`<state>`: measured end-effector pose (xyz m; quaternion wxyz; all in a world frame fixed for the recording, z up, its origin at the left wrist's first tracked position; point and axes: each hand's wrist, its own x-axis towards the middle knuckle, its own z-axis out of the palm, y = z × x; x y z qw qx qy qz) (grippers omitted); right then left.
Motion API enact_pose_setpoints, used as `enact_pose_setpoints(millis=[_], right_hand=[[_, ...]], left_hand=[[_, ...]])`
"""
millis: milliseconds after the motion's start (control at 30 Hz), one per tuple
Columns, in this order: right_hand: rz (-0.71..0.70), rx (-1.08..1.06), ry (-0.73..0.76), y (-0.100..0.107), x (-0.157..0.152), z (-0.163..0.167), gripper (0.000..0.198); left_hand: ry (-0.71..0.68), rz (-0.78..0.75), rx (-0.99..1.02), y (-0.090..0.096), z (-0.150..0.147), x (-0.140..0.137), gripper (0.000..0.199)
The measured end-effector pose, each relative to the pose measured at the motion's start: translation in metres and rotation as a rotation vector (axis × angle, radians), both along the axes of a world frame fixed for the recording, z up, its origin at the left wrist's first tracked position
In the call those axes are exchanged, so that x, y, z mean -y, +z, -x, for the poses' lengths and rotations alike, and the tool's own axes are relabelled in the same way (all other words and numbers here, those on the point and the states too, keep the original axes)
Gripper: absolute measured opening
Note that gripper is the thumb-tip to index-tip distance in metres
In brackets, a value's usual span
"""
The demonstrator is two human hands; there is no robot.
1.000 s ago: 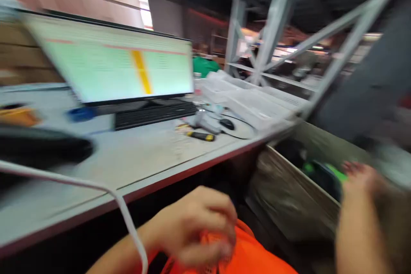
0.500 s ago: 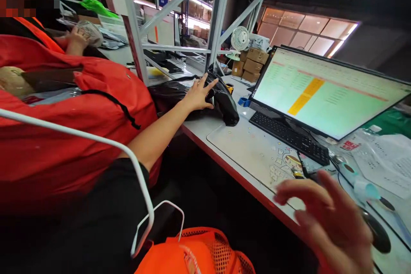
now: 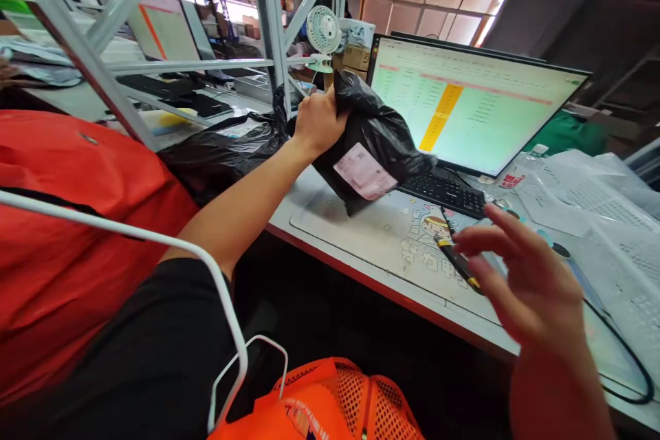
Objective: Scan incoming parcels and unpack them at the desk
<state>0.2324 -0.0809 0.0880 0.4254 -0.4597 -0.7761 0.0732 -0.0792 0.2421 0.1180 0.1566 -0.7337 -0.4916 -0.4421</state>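
Note:
My left hand (image 3: 320, 122) grips one end of a black plastic mailer bag (image 3: 379, 137), lifted above the desk. A white printed label (image 3: 365, 170) shows on the bag's face, and its far end hangs in front of the monitor (image 3: 464, 103) and keyboard (image 3: 448, 192). More black plastic bags (image 3: 232, 148) lie behind my left wrist, against the metal frame. Over the right part of the desk hovers my right hand (image 3: 520, 275), fingers apart and holding nothing. Close to its fingertips, a black and yellow utility knife (image 3: 456, 261) lies on the printed desk mat (image 3: 350, 234).
A big red sack (image 3: 97, 234) bulges at the left beside the desk. Grey metal uprights (image 3: 265, 20) rise at the desk's back left. Behind stands a small fan (image 3: 324, 31). White plastic bags (image 3: 608, 199) cover the right side. A white curved rod (image 3: 206, 258) crosses low in front.
My left hand has closed on a black bag and raised it off the desk, turning its label into view. My view has swung right. The right hand stays open.

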Motion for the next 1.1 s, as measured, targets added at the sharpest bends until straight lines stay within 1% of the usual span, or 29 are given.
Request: enact_pose_setpoints(millis=[33,67,100,133,167,200,267,300,333,400,467,567,667,833,933,1033,1067,1100], right_hand=[[-0.012,0.007,-0.100,-0.008,-0.017,-0.021,0.057],[-0.051,0.055,-0.274,-0.021,-0.034,-0.047,0.057],[-0.041,0.145,-0.498,-0.037,-0.049,-0.076,0.058],[0.002,0.238,-0.687,-0.055,-0.062,-0.106,0.060],[0.082,0.315,-0.844,-0.073,-0.072,-0.135,0.063],[0.206,0.372,-0.947,-0.090,-0.078,-0.160,0.069],[0.455,0.450,-1.028,-0.115,-0.083,-0.193,0.076],[0.539,0.468,-1.044,-0.123,-0.083,-0.200,0.077],[0.590,0.477,-1.056,-0.127,-0.084,-0.203,0.076],[0.630,0.480,-1.063,-0.128,-0.086,-0.197,0.074],[0.666,0.477,-1.034,-0.124,-0.093,-0.184,0.071],[0.711,0.493,-0.964,-0.119,-0.106,-0.166,0.065],[0.713,0.539,-0.915,-0.119,-0.117,-0.153,0.055],[0.666,0.560,-0.933,-0.123,-0.125,-0.143,0.046],[0.651,0.556,-0.942,-0.123,-0.128,-0.140,0.050],[0.659,0.555,-0.889,-0.117,-0.127,-0.147,0.060],[0.628,0.552,-0.875,-0.114,-0.126,-0.155,0.062],[0.571,0.546,-0.877,-0.112,-0.123,-0.166,0.061]], left_hand=[[0.001,0.006,0.029,0.003,-0.010,0.007,0.040],[-0.008,0.030,0.048,0.005,-0.020,0.015,0.040],[-0.024,0.080,0.055,0.004,-0.030,0.021,0.038],[-0.047,0.160,0.048,0.000,-0.040,0.026,0.035],[-0.077,0.268,0.022,-0.005,-0.051,0.031,0.032],[-0.112,0.389,-0.016,-0.013,-0.062,0.035,0.029],[-0.182,0.605,-0.097,-0.033,-0.084,0.038,0.027],[-0.208,0.678,-0.129,-0.043,-0.093,0.039,0.026],[-0.221,0.722,-0.151,-0.053,-0.101,0.038,0.026],[-0.217,0.762,-0.164,-0.068,-0.111,0.033,0.027],[-0.194,0.795,-0.160,-0.075,-0.114,0.027,0.030],[-0.165,0.838,-0.143,-0.077,-0.111,0.020,0.036],[-0.149,0.858,-0.127,-0.077,-0.107,0.019,0.040],[-0.117,0.887,-0.099,-0.080,-0.103,0.021,0.038],[-0.085,0.916,-0.064,-0.084,-0.099,0.018,0.039],[-0.042,0.927,-0.026,-0.088,-0.089,0.018,0.039],[-0.015,0.923,-0.011,-0.089,-0.085,0.020,0.042],[0.017,0.886,0.010,-0.089,-0.081,0.025,0.048]])
